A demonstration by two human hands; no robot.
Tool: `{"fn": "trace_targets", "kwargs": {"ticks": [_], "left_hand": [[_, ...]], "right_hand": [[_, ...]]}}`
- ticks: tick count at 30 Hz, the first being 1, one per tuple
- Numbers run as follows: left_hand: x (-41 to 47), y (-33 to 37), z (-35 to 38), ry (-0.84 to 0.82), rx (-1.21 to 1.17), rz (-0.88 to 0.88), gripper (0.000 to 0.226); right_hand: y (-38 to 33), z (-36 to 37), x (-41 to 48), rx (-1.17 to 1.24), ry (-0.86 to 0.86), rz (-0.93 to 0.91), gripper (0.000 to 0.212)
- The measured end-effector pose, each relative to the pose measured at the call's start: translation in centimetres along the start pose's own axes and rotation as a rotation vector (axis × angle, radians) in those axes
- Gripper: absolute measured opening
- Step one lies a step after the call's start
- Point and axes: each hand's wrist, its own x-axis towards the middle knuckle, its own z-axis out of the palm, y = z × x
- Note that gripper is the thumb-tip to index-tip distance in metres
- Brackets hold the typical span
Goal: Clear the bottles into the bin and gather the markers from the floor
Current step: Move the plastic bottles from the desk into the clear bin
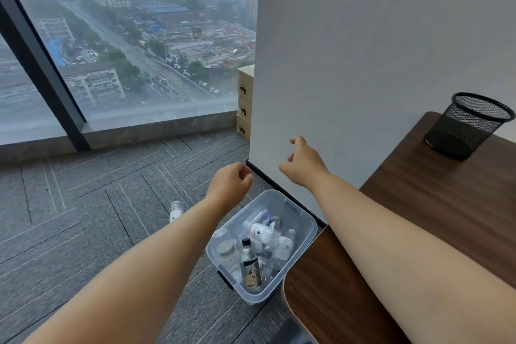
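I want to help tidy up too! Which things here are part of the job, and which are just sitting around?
Part of the job:
clear bin with bottles inside
dark-capped bottle in the bin
bottle on the carpet

Just sitting around:
black mesh cup on the wooden desk
stacked cardboard boxes

No markers are in view.

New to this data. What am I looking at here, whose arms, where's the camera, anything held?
There is no robot: these are a person's two bare arms, filmed by one wide-angle camera worn on the head, looking forward and down. The left hand is loosely curled and the right hand is open; both hover above a clear plastic bin on the carpet, and neither holds anything. The bin already contains several bottles. One more bottle lies on the carpet to the left of the bin, partly hidden by the left forearm. At right is a brown desk with a black mesh cup on it. No markers are visible.
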Motion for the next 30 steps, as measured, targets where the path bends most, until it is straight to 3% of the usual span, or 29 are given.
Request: {"fn": "trace_targets", "kwargs": {"ticks": [6, 14, 27, 30], "left_hand": [[-1.8, 3.3, -2.9, 0.153, -0.043, 0.078, 0.02], [-4.7, 11.6, -3.6, 0.246, -0.111, 0.253, 0.018], [-10.1, 29.1, 8.8, -0.002, -0.182, 0.569, 0.019], [-11.2, 32.9, 12.3, -0.11, -0.106, 0.638, 0.037]], "right_hand": [[-0.9, -1.9, -1.8, -0.006, 0.047, -0.061, 0.036], [0.7, -8.2, -6.4, 0.027, 0.226, -0.153, 0.025], [17.0, -22.5, -18.0, 0.019, 0.582, 0.063, 0.008], [21.3, -25.2, -21.2, -0.024, 0.631, 0.175, 0.012]]}}
